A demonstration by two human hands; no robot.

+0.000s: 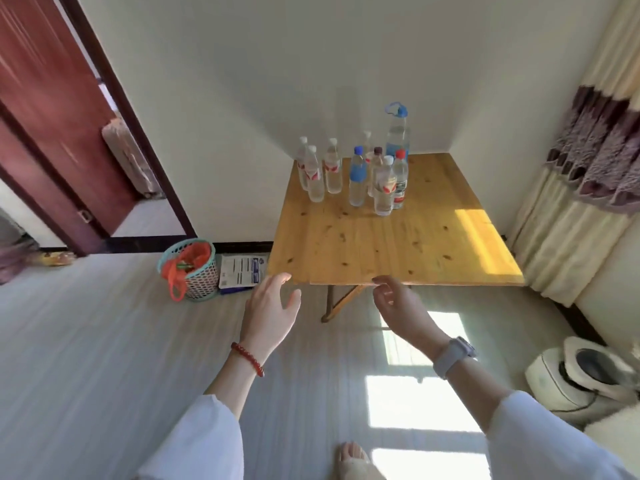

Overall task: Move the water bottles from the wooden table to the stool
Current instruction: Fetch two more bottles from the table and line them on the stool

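You are holding your left hand (273, 306) and right hand (398, 306) out with fingers loosely apart and gripping nothing, ready to reach the water bottles (356, 171) standing clustered at the wooden table's (398, 244) far edge, centre frame.

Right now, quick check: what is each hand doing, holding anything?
Left hand: open, fingers relaxed, holding nothing.
Right hand: open, fingers loosely curled, holding nothing, near the table edge.
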